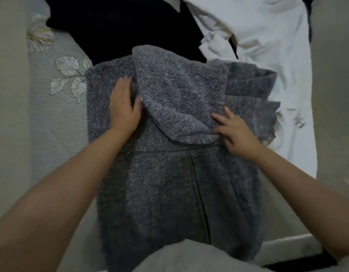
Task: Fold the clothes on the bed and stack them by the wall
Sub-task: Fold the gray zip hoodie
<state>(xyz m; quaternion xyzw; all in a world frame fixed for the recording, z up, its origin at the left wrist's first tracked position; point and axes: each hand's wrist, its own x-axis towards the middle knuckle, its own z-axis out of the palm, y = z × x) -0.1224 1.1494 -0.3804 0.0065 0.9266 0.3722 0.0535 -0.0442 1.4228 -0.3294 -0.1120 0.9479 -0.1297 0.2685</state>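
Grey-blue chunky knitted garment [169,134], spread on the bed before the person, folded flap uppermost: left hand [125,107] flat, pressing; right hand [233,127] apparently pinching the flap's edge; risk: springy knit slips, fold reopens or skews over adjacent white cloth [267,46].

**Around the bed**

A pale bedsheet [57,122] is covering the mattress, showing a leaf pattern [68,75] and a flower pattern [40,37] at far left. A beige surface [8,95] is running along the left edge of view.
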